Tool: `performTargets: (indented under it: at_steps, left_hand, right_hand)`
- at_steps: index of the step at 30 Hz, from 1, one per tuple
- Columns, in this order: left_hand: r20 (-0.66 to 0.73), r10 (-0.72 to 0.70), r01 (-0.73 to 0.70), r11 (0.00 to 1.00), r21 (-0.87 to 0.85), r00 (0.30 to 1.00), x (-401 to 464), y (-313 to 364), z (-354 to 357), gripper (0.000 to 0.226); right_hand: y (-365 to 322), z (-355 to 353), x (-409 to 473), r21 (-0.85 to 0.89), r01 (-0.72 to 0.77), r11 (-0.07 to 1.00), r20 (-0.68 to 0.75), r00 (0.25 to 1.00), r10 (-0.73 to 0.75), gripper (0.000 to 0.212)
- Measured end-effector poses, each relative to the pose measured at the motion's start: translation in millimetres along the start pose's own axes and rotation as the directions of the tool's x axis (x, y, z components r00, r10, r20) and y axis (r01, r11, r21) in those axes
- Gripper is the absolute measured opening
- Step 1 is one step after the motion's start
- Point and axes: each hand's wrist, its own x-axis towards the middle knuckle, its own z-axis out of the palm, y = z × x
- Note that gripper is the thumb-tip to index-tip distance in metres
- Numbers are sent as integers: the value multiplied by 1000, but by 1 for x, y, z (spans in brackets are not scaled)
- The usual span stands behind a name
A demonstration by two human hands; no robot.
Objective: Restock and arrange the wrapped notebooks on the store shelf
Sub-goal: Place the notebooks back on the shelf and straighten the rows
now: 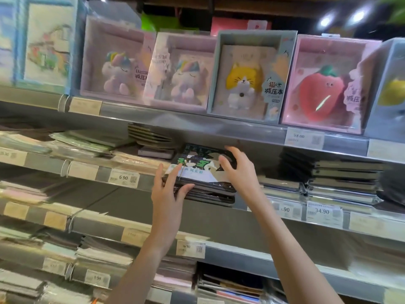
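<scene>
While two hands point(168, 189) point(238, 165) grip — one notebook stack point(203, 183).

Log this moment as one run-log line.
left hand grips notebook stack at left edge | right hand grips top right | stack at shelf front | stage: placing
</scene>
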Motion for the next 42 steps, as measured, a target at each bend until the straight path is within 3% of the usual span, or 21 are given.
performTargets:
  at_steps: [3, 7, 10, 14, 19, 24, 28, 32, 36, 42]
  left_hand:
    - [-20, 11, -10, 999, 52, 1000, 3, 2, 6, 47]
    - [15, -12, 11, 996, 89, 1000, 2, 5, 11, 63]
    - [-5, 67, -66, 990, 123, 998, 6, 6, 14, 64]
    - [-45, 105, -96, 980, 173, 993, 19, 0, 20, 61]
    - [47, 232, -223, 829, 512, 972, 50, -22, 37, 56]
    - [130, 100, -162, 720, 675, 986, 76, -16, 55, 59]
    - [174, 4, -120, 737, 665, 985, 89, -3, 59, 55]
    - [190, 130, -225, 715, 662, 973, 72, -14, 45, 52]
    - [165, 162, -229, 780, 582, 973, 48, -25, 37, 51]
    - [179, 194, -261, 789, 557, 965, 1, -43, 30, 52]
  right_hand:
    - [-2, -8, -7, -98, 96, 991, -4, 995, -97, 42]
    - [2, -7, -25, -279, 187, 942, 59, 982, -178, 52]
    - [6, 2, -39, -382, 267, 885, 31, 961, -276, 71]
    - [12, 12, -35, -563, 297, 771, -44, 921, -387, 72]
    - [16, 16, -5, -659, 200, 725, -33, 956, -293, 74]
    - [31, 20, 25, -690, 85, 719, -8, 992, -124, 70]
    - [32, 22, 30, -648, 17, 761, -48, 997, -63, 64]
    - [38, 24, 9, -704, 36, 709, -67, 991, -116, 59]
    - [48, 25, -17, -716, 52, 697, -168, 955, -244, 51]
    - [61, 35, -50, -742, 79, 666, -129, 958, -258, 53]
